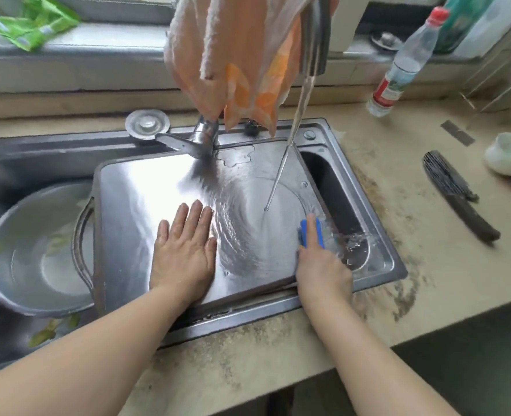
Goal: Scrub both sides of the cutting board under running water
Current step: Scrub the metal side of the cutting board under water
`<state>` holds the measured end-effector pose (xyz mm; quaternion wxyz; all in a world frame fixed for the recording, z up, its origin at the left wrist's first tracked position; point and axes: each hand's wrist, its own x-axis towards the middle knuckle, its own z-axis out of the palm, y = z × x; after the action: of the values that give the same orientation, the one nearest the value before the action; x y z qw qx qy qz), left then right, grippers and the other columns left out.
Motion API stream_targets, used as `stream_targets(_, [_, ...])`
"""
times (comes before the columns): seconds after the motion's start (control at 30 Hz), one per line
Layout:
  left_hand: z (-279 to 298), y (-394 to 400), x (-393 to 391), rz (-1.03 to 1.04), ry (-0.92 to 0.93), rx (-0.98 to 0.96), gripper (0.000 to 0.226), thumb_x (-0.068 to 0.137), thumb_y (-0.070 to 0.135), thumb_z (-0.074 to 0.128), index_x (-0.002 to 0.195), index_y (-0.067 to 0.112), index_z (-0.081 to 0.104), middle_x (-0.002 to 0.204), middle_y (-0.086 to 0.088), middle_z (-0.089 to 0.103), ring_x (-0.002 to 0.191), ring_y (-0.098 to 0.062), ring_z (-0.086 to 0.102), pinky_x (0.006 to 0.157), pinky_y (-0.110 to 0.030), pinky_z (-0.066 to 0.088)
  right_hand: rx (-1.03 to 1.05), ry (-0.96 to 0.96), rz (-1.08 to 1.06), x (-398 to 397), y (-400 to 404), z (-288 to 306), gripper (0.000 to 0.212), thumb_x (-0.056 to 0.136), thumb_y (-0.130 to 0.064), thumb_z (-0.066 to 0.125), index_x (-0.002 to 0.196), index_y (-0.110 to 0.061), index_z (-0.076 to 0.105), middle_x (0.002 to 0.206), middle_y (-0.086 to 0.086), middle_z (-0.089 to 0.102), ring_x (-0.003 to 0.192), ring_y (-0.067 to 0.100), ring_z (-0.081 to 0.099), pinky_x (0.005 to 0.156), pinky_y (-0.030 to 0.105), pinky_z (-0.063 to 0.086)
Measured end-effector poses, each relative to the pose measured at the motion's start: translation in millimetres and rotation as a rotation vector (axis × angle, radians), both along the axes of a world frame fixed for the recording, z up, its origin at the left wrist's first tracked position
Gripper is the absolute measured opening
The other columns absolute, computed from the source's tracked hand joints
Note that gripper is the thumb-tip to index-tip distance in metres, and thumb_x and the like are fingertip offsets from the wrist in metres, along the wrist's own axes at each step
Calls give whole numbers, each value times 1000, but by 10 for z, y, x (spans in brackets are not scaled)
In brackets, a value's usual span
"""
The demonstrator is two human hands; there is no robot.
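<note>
I see the cutting board (164,205) lying flat across the sink (377,265), water stream (281,166) hitting its right half. Left hand (185,250) is spread flat on the board, fingers apart. Right hand (323,271) is clamped on a blue brush (311,234) at the board's right edge.

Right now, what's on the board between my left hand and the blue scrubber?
In the head view, only wet board: rippling water where the stream lands, between the left hand and the scrubber.
</note>
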<state>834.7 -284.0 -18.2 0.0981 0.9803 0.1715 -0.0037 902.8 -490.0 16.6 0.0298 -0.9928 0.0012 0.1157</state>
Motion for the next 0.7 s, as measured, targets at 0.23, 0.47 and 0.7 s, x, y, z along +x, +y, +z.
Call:
stream_targets(0.23, [-15,8,-8,-2,-5,-3,58,95,40,15,150,26,3,159,7,-3,145,-15,-8,117,-41,1,49,-53,286,-479,391,-152,71,99,-40,34,143,-41,-22,89,10,67,76,28,64,58,35,35])
stream_targets(0.47, [-22,12,-5,-3,1,-5,57,95,41,11,150,26,1,158,7,-5,145,-14,-10,117,-42,0,-20,-4,42,-253,298,-11,75,99,-29,38,146,-36,-20,91,10,65,71,26,58,61,34,39])
stream_targets(0.7, [-71,28,-11,-7,-16,4,58,95,42,11,150,27,1,158,7,-5,145,-14,-10,116,-41,-2,-28,-43,133,-21,156,-78,65,100,-41,28,146,-37,-18,97,10,67,82,28,64,63,34,38])
